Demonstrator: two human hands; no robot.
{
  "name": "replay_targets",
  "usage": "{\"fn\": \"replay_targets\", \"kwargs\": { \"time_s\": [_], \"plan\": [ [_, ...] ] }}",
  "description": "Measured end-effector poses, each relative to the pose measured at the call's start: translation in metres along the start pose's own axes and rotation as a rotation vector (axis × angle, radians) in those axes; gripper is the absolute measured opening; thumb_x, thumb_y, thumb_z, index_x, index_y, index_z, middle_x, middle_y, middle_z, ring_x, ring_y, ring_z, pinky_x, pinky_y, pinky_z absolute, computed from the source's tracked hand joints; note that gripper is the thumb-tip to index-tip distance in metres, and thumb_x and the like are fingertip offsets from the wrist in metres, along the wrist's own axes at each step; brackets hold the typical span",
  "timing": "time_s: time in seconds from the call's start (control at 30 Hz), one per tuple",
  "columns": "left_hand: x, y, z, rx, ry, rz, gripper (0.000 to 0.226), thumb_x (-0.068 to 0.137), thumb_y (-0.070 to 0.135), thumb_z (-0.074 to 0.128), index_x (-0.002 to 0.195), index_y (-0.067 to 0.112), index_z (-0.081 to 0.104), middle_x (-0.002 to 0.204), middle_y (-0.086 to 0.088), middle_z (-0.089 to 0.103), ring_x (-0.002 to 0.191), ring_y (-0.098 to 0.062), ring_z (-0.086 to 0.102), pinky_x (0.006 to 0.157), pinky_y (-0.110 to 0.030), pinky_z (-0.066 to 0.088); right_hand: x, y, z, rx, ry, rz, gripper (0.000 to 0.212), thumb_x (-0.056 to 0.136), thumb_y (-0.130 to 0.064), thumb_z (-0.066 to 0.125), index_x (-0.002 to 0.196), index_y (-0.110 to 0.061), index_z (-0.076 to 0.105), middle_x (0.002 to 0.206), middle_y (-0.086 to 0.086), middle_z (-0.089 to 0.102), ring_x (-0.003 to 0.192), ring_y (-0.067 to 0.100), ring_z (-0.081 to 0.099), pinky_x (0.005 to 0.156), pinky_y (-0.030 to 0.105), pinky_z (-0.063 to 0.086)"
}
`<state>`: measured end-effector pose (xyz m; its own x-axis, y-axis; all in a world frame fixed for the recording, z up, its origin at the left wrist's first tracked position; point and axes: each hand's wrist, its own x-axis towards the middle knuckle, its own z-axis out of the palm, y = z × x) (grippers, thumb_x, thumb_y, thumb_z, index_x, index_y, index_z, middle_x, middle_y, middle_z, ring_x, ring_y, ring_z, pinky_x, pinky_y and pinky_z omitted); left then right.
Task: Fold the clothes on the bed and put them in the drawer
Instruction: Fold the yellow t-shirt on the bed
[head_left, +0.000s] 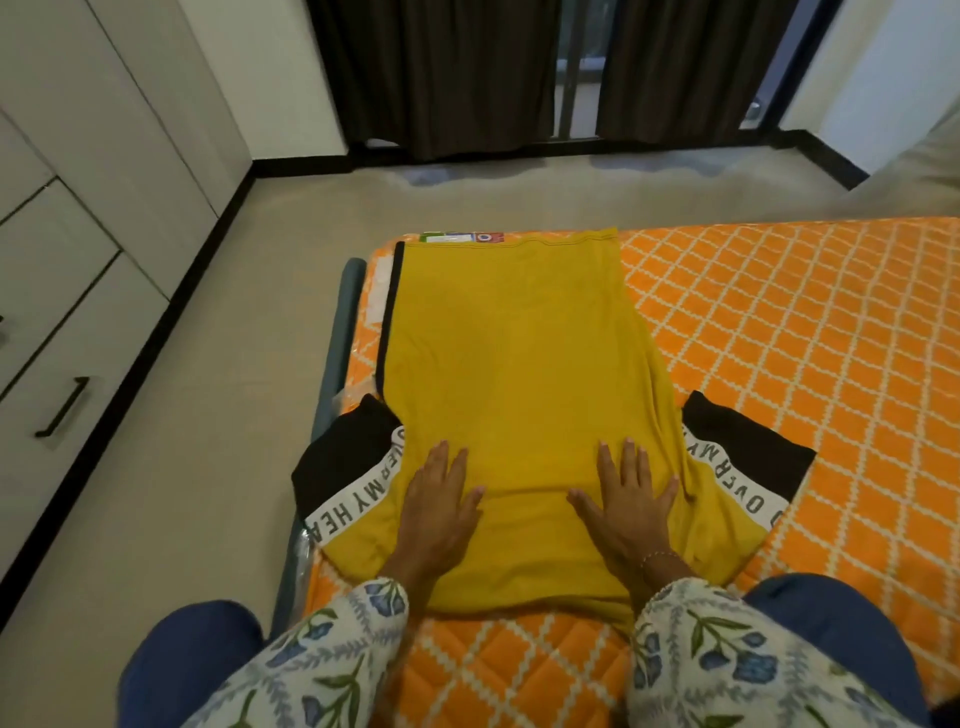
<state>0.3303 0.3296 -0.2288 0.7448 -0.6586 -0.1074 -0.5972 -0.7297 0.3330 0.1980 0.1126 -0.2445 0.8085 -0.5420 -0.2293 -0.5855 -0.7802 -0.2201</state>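
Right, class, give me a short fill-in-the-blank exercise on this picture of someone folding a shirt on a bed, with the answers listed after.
1. The left hand and right hand both lie ____ on the yellow T-shirt.
2. The T-shirt's sleeves are ____ with a white lettered band.
3. The T-shirt is spread on an ____ quilted mattress.
4. The drawers at the left are all ____.

Answers: flat; black; orange; closed
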Motion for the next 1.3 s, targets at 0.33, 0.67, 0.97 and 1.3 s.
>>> {"fn": "replay_targets", "kwargs": {
  "time_s": [0.33,0.67,0.97,1.3],
  "plan": [
    [-0.016,-0.104,-0.046,-0.624,0.279,-1.129,0.069,0.095,0.034,0.053,0.145,-0.003,0.024,0.149,-0.026,0.027,0.137,-0.040,0.027,0.111,-0.049,0.025,-0.003,-0.191,0.007,-0.153,-0.116,-0.479,0.091,0.080,-0.075,-0.003,0.152,-0.024,0.017,0.157,0.016,0.017,0.144,0.031,0.022,0.106,0.065,0.022],
    [-0.015,-0.119,-0.048,-0.906,0.399,-1.076,0.033,0.088,0.018,0.066,0.114,-0.002,0.062,0.123,-0.021,0.057,0.110,-0.037,0.055,0.094,-0.040,0.046,-0.005,-0.230,0.030,-0.239,-0.323,-0.478,0.086,0.088,-0.070,0.034,0.151,-0.030,-0.010,0.158,0.016,-0.015,0.146,0.031,-0.013,0.112,0.061,0.000],
    [-0.013,-0.114,-0.054,-1.135,0.469,-1.206,0.056,0.084,0.028,0.071,0.124,-0.004,0.051,0.121,-0.021,0.056,0.108,-0.037,0.058,0.080,-0.039,0.051,-0.007,-0.225,0.012,0.136,-0.214,-0.408,0.081,0.093,-0.053,0.047,0.152,-0.025,0.001,0.160,0.010,-0.001,0.147,0.026,0.009,0.116,0.051,0.017],
    [-0.023,-0.056,-0.085,-1.078,0.724,-0.617,0.014,0.089,-0.001,0.051,0.099,0.003,0.059,0.092,-0.012,0.060,0.083,-0.021,0.058,0.064,-0.024,0.048,0.003,-0.212,-0.008,0.950,-0.208,-0.115,0.046,0.098,-0.040,0.046,0.128,-0.007,0.055,0.128,0.016,0.058,0.118,0.028,0.054,0.092,0.036,0.043]
  ]
}}
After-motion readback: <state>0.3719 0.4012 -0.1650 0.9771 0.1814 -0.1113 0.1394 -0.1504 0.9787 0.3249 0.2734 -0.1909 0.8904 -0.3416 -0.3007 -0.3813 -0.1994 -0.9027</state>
